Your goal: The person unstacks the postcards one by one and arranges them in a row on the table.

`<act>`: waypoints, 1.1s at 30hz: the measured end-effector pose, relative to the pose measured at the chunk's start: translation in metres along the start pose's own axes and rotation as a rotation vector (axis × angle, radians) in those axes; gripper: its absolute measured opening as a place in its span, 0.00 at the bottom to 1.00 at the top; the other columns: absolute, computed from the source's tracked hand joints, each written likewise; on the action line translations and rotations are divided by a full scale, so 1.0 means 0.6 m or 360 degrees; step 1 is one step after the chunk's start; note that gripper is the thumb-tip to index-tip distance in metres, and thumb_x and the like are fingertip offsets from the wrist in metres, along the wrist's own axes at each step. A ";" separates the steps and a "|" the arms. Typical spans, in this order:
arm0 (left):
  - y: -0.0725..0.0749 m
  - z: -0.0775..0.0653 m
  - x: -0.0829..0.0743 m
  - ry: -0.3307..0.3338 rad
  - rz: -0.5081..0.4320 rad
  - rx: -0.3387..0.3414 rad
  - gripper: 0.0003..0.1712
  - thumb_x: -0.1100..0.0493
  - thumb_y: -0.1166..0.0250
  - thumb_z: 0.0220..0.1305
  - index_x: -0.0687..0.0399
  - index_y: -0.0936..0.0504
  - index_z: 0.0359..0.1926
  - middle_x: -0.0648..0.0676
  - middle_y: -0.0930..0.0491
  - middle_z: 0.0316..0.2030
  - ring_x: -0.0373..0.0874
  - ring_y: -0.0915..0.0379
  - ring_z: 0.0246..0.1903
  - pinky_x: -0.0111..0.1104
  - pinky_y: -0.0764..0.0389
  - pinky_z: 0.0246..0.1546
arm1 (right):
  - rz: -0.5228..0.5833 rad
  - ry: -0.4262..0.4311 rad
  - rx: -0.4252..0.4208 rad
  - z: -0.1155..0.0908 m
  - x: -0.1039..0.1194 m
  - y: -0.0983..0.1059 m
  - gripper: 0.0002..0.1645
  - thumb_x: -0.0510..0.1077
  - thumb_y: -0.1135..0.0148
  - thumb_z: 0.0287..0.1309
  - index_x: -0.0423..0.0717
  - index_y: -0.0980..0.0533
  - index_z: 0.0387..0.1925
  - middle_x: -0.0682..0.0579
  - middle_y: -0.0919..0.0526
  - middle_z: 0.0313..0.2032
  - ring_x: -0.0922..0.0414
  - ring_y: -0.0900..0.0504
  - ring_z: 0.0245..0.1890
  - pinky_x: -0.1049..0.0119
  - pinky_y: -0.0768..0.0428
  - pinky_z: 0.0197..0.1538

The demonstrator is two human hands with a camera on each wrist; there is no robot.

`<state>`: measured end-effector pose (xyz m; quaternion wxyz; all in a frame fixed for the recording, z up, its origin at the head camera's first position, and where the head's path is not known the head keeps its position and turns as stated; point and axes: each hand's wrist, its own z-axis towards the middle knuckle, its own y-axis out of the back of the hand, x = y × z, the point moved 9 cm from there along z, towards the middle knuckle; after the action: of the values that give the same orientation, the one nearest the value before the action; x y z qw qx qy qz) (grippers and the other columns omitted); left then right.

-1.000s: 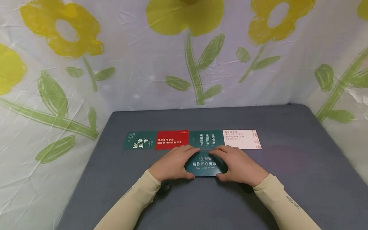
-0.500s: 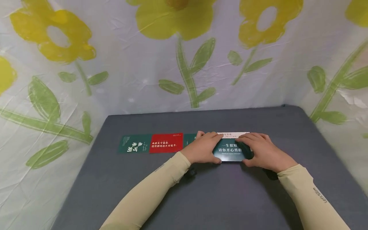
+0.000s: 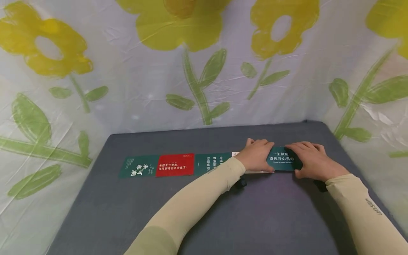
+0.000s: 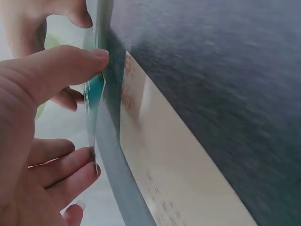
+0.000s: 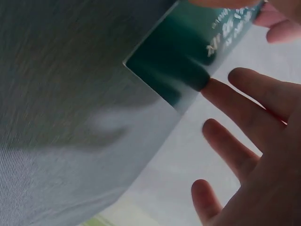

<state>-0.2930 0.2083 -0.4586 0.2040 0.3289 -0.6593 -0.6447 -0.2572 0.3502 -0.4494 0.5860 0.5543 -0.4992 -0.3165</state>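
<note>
Both hands hold a dark green card (image 3: 282, 163) with white lettering, one at each end, at the right end of a row of cards. My left hand (image 3: 257, 156) pinches its left end, thumb on the near edge and fingers on the far edge. At the other end, my right hand (image 3: 313, 162) grips it the same way. In the left wrist view the card is edge-on, raised off the table and slightly bent. Below my left hand lies a pale card (image 4: 164, 150), mostly hidden by that hand in the head view.
Left of the pale card, a green card (image 3: 204, 163), a red card (image 3: 174, 165) and another green card (image 3: 139, 166) lie side by side on the grey table (image 3: 127, 212). A flower-printed cloth (image 3: 143, 81) hangs behind the table.
Both hands have carried the green card from in front of the row to the right, over the pale card, to the row's right end. The head view has turned slightly right.
</note>
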 end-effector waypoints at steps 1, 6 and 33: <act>0.001 0.007 -0.003 0.0009 -0.0001 -0.0004 0.57 0.28 0.26 0.62 0.47 0.36 0.84 0.45 0.27 0.75 0.38 0.29 0.72 0.38 0.36 0.62 | -0.0009 -0.0002 -0.0004 0.001 -0.005 0.002 0.57 0.46 0.17 0.50 0.41 0.35 0.79 0.34 0.29 0.74 0.33 0.37 0.74 0.26 0.42 0.66; -0.012 0.028 -0.014 0.0033 -0.0020 0.0017 0.56 0.27 0.26 0.62 0.45 0.35 0.83 0.45 0.27 0.76 0.38 0.28 0.71 0.36 0.35 0.61 | -0.0043 -0.0006 -0.0001 0.002 -0.025 -0.003 0.59 0.43 0.17 0.47 0.40 0.35 0.79 0.33 0.29 0.74 0.32 0.37 0.73 0.26 0.41 0.65; -0.030 -0.003 0.002 -0.0002 -0.0177 -0.0031 0.56 0.22 0.33 0.65 0.43 0.38 0.85 0.47 0.36 0.82 0.42 0.37 0.80 0.43 0.36 0.69 | 0.0109 -0.0048 0.0028 0.000 -0.033 -0.016 0.58 0.47 0.20 0.50 0.42 0.36 0.80 0.32 0.36 0.79 0.26 0.39 0.74 0.20 0.37 0.62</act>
<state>-0.2896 0.2068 -0.4765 0.1707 0.3627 -0.6337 -0.6616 -0.2614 0.3667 -0.4631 0.5841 0.5371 -0.5293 -0.3002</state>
